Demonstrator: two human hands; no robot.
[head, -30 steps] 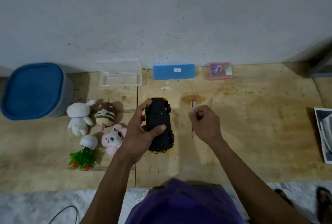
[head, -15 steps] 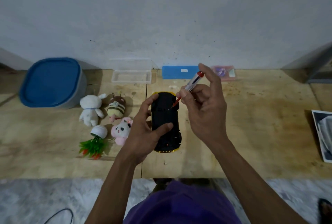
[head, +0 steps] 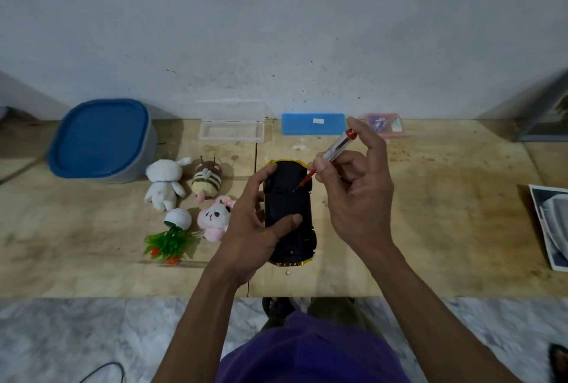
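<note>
The left hand (head: 249, 229) grips the upturned toy car (head: 289, 213) from its left side, thumb across the black underside and fingers curled over the far end, while the right hand (head: 356, 195) just right of the car pinches a screwdriver (head: 335, 149) whose tip touches the underside near the far end. The car lies lengthwise on the wooden surface (head: 430, 213). Left of the car sit three plush toys (head: 212, 216) and a tipped plant pot (head: 172, 235), and beyond it a blue case (head: 313, 124) lies by the wall.

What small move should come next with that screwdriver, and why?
Probably press the tip down and twist, as for a screw. The right hand pinches the screwdriver, its tip at the black underside of the upturned toy car, while the left hand grips it.
</note>
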